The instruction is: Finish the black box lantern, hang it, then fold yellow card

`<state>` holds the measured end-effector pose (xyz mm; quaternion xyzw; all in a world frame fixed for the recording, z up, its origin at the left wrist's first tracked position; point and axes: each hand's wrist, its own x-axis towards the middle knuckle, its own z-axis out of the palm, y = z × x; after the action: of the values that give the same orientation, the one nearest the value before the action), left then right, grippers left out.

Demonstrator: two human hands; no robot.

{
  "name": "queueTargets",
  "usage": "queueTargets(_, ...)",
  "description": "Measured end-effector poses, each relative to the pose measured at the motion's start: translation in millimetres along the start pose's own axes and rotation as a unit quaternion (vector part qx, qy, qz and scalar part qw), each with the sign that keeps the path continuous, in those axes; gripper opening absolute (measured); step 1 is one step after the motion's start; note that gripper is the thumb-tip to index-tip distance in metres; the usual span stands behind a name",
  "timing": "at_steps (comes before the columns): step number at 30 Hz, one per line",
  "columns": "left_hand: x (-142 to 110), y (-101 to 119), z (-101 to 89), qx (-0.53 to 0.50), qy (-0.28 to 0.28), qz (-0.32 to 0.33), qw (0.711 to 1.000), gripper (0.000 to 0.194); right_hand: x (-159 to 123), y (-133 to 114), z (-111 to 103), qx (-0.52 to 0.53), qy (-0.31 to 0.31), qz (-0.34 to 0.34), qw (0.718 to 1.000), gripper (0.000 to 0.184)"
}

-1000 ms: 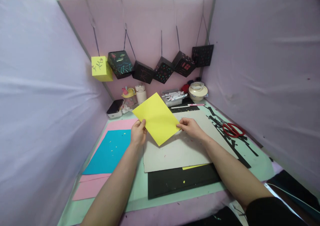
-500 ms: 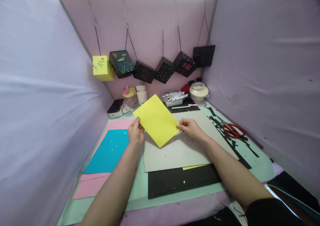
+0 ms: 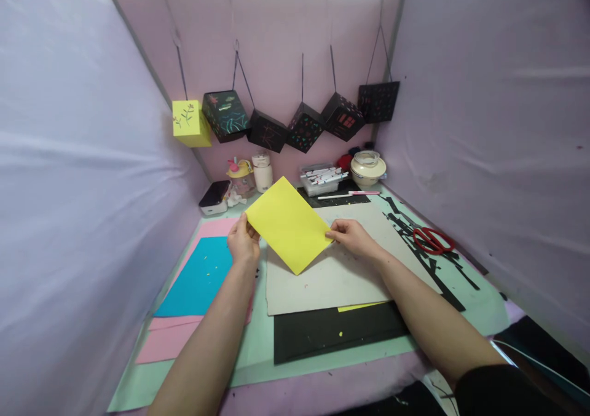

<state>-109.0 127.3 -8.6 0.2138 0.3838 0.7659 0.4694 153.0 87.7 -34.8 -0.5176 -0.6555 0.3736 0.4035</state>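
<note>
A plain yellow sheet of paper (image 3: pixel 290 225) is raised in front of me, turned so its corners point up, down and sideways. My left hand (image 3: pixel 243 241) pinches its left corner. At the right corner, my right hand (image 3: pixel 353 236) grips it between thumb and fingers. Under the sheet lies a grey-white board (image 3: pixel 322 287), which rests partly on black paper (image 3: pixel 341 341). Blue paper (image 3: pixel 196 281) with small yellow scraps on it lies left of the board, over pink paper (image 3: pixel 168 345).
Red-handled scissors (image 3: pixel 433 241) lie among black paper strips (image 3: pixel 415 244) on the right. Behind the board stand a tray of markers (image 3: pixel 322 179), a cream pot (image 3: pixel 367 169), a white bottle (image 3: pixel 262 173) and a phone (image 3: pixel 214 193). Several decorated paper boxes (image 3: pixel 225 116) hang along the back.
My left hand has shifted slightly left and its hold on the corner has changed a little. The yellow sheet has turned slightly. My right hand keeps its grip.
</note>
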Motion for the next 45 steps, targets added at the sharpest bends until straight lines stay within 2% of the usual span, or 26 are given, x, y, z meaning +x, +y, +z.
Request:
queueTargets(16, 8.6, -1.2, -7.6, 0.093, -0.013, 0.067, 0.993, 0.025, 1.6, -1.4, -5.5, -0.006, -0.005, 0.001, 1.0, 0.022)
queueTargets(19, 11.5, -1.6, -10.1, 0.126, -0.016, 0.096, 0.987, 0.025, 1.1, -1.3, -6.2, -0.002, -0.013, -0.001, 1.0, 0.023)
queueTargets(25, 11.9, 1.4, -15.0, 0.21, 0.004, 0.208, 0.955, 0.018, 0.5, -2.9, -6.1, 0.018, -0.022, -0.004, 1.0, 0.023)
queueTargets(30, 19.3, 3.3, -17.8, 0.222, 0.033, 0.219, 0.95, 0.018, 0.2, -2.8, -5.6, 0.029, -0.037, -0.007, 0.999, 0.024)
queueTargets(33, 31.2, 10.7, -21.1, 0.2, 0.066, 0.19, 0.959, 0.021, 2.7, 1.3, -10.5, 0.033, -0.022, -0.007, 0.999, 0.025)
queueTargets(36, 36.5, 17.0, -21.7, 0.188, 0.044, 0.122, 0.974, 0.033, 6.9, 6.6, -18.2, 0.046, 0.001, -0.016, 0.999, 0.025)
queueTargets(38, 32.4, 16.6, -19.1, 0.184, -0.03, 0.048, 0.981, 0.052, 8.8, 8.4, -22.7, 0.052, 0.008, -0.017, 0.998, 0.026)
queueTargets(40, 24.3, 13.2, -15.2, 0.168, -0.146, -0.051, 0.973, 0.068, 9.1, 7.9, -25.9, 0.056, 0.009, -0.012, 0.998, 0.026)
queueTargets(42, 15.9, 9.3, -12.2, 0.147, -0.236, -0.13, 0.952, 0.062, 8.0, 6.3, -28.1, 0.058, -0.006, -0.005, 0.998, 0.027)
queueTargets(43, 12.6, 7.9, -11.5, 0.141, -0.256, -0.152, 0.944, 0.053, 7.2, 5.6, -28.9, 0.058, -0.022, 0.0, 0.998, 0.028)
queueTargets(45, 8.4, 7.0, -11.9, 0.146, -0.257, -0.167, 0.94, 0.039, 5.9, 5.3, -30.4, 0.054, -0.056, 0.01, 0.997, 0.028)
